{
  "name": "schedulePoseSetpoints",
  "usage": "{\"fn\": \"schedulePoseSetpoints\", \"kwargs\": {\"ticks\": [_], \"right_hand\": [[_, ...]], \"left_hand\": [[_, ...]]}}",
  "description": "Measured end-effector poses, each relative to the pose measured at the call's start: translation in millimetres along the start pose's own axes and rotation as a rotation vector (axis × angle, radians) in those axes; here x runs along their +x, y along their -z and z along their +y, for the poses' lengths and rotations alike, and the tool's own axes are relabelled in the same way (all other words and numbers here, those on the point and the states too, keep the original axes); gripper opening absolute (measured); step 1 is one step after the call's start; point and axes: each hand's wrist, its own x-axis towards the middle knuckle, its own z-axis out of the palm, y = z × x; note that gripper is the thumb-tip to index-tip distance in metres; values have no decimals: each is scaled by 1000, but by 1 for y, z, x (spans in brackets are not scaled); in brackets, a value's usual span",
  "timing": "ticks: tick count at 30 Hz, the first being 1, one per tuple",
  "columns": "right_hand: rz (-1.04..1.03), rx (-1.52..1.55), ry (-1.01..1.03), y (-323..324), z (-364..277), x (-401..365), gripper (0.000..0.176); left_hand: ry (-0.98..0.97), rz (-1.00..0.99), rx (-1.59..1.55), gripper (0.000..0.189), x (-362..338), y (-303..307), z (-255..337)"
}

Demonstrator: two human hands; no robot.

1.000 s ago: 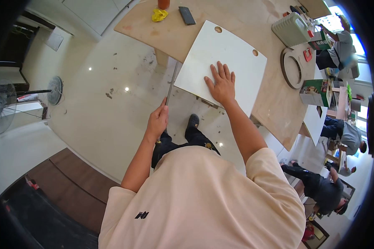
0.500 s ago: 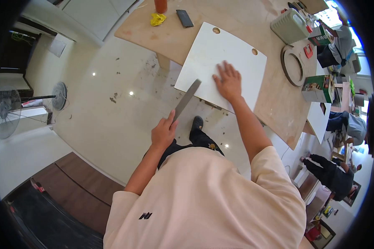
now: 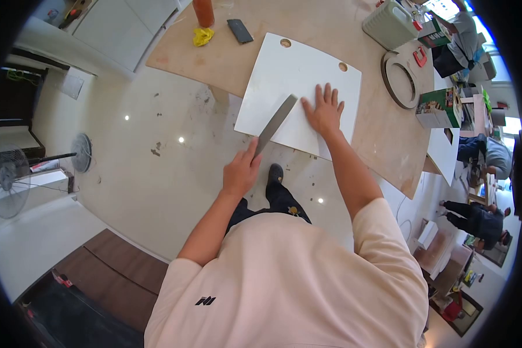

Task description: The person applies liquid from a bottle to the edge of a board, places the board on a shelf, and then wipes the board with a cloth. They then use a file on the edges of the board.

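A white board (image 3: 290, 78) with two round holes near its far edge lies on a plywood table (image 3: 307, 23) and overhangs the near edge. My right hand (image 3: 325, 110) is pressed flat on the board, fingers spread. A long flat grey metal file (image 3: 275, 123) is gripped by my left hand (image 3: 242, 171). Its blade slants up over the board's near edge, and its tip lies close to my right hand.
On the table stand an orange bottle (image 3: 203, 11), a yellow rag (image 3: 202, 36), a dark flat block (image 3: 239, 31), a pale green case (image 3: 388, 23), a wooden ring (image 3: 401, 78) and a green box (image 3: 438, 107). Other people work at the right. Fans (image 3: 8, 180) stand at the left.
My left hand has swung the file from beside the board's left edge up and across, over the board's near edge. My right hand has shifted slightly right on the board.
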Motion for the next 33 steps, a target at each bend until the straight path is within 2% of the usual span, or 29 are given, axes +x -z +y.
{"fn": "schedulePoseSetpoints", "kwargs": {"ticks": [1,2,3,4,5,6,9,10,11,13,14,17,18,22,24,27,30,33], "right_hand": [[-28,-3,22,1,-7,-10,78],[-107,42,162,6,-19,-27,80],[-186,82,297,14,-34,-48,83],[-214,66,429,20,-49,-69,77],[-240,48,565,24,-63,-81,73],[-198,2,574,19,-71,-78,71],[-104,-74,583,-4,-88,-74,69],[-89,-63,576,-8,-92,-73,71],[-75,-54,570,-10,-94,-71,73],[-101,-58,536,-4,-101,-65,74],[-120,-59,525,0,-104,-64,74],[-134,51,443,8,-115,-53,76],[-124,15,415,4,-116,-49,78],[-169,139,356,14,-104,-37,88],[-108,108,106,16,-84,-17,85],[5,24,-223,9,-38,8,84],[75,25,-357,-1,-22,9,82],[61,-26,-335,-3,-21,10,81]], "left_hand": [[15,108,-99,50,-20,3,-9],[30,213,-202,50,-38,7,-19],[89,160,-228,48,-53,14,-32],[152,104,-256,46,-70,24,-43],[302,24,-344,43,-81,42,-40],[446,-53,-430,40,-83,59,-38],[454,-9,-438,40,-84,79,-53],[379,33,-427,39,-79,86,-56],[401,3,-513,38,-75,95,-60],[452,-55,-693,36,-58,123,-49],[460,-88,-818,28,-51,130,-45],[683,-368,-897,17,-57,117,-75],[675,-277,-852,19,-62,106,-80],[728,-294,-781,34,-60,101,-93],[763,-310,-830,43,-53,95,-106],[693,-353,-767,53,-36,78,-120],[649,-377,-623,54,-20,68,-125],[699,-409,-600,57,0,54,-127]]}}
